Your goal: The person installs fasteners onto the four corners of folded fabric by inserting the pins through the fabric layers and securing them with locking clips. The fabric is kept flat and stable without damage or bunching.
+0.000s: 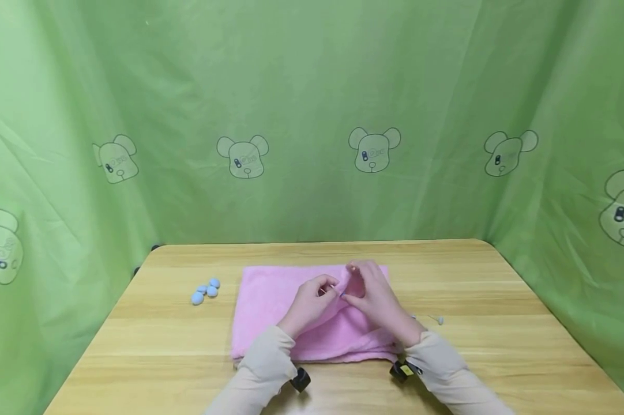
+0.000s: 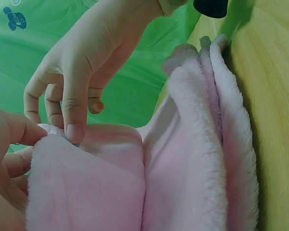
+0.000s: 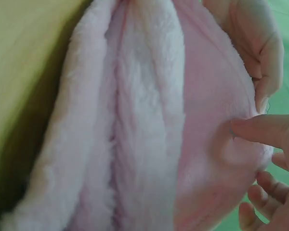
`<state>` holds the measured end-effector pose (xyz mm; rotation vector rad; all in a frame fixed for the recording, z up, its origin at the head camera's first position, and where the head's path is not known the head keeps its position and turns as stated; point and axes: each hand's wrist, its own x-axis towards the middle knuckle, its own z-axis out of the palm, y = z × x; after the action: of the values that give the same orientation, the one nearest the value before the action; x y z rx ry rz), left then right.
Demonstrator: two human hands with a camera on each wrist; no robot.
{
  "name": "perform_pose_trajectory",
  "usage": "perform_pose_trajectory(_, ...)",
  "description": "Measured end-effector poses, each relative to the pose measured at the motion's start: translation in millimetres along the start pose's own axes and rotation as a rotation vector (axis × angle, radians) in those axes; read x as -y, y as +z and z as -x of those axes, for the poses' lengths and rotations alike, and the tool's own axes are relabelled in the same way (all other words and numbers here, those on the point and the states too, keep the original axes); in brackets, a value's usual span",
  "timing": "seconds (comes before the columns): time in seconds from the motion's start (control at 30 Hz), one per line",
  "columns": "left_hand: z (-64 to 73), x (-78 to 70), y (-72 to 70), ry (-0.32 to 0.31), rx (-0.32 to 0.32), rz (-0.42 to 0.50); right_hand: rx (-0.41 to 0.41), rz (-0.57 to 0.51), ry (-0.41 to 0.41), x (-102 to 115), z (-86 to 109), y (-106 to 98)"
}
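Note:
A folded pink plush blanket [image 1: 275, 294] lies on the table, one layer of it raised between both hands. My left hand [image 1: 312, 302] pinches the raised edge between thumb and fingers. Facing it, my right hand [image 1: 376, 297] has its thumb on the near side of the cloth and its fingers behind. A small blue piece [image 3: 233, 134] shows at the right thumb tip, against the blanket; most of it is hidden. In the left wrist view, the right thumb [image 2: 75, 130] comes down at the blanket's edge, close beside the left fingertips.
Several rounded light-blue caps [image 1: 198, 298] lie to the blanket's left on the wooden table [image 1: 161, 334]. A pin [image 1: 440, 320] with a small pale-blue head lies on the right, near the right wrist. Green curtains [image 1: 312, 75] with bear-head prints enclose the table.

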<state>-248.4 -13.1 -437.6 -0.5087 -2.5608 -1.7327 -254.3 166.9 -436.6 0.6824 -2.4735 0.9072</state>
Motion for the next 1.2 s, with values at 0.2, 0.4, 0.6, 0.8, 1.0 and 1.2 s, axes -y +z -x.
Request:
perform_pose_trajectory(0.2, 1.1, -1.3, 3.4, 0.025, 0.027, -0.055, -0.008, 0.003, 0.017, -7.6, -1.4, -1.3)
perform_pose_trajectory(0.4, 2.3, -4.4, 5.1, 0.028, 0.045, -0.092, 0.025, -0.07, 0.022, -14.0, -2.1, 0.1)
perform_pose_trajectory(0.6, 2.9, -7.7, 1.5, 0.099, 0.103, -0.121, 0.0, -0.091, -0.013, -14.5, -1.4, -0.1)
perform_pose_trajectory(0.8, 6.7, -14.7, -14.1, 0.122, 0.226, -0.132, -0.024, -0.127, -0.088, -13.4, -1.7, -1.2)
perform_pose_trajectory(1.0, 15.2, -13.3, -44.2, 0.184, 0.349, -0.24, 0.005, -0.154, -0.129, -14.6, 0.7, 0.6)
perform_pose_trajectory(1.2, 20.6, -5.8, -87.3, 0.224, 0.291, -0.378, -0.005, -0.109, -0.13, -12.8, -0.8, -2.5)
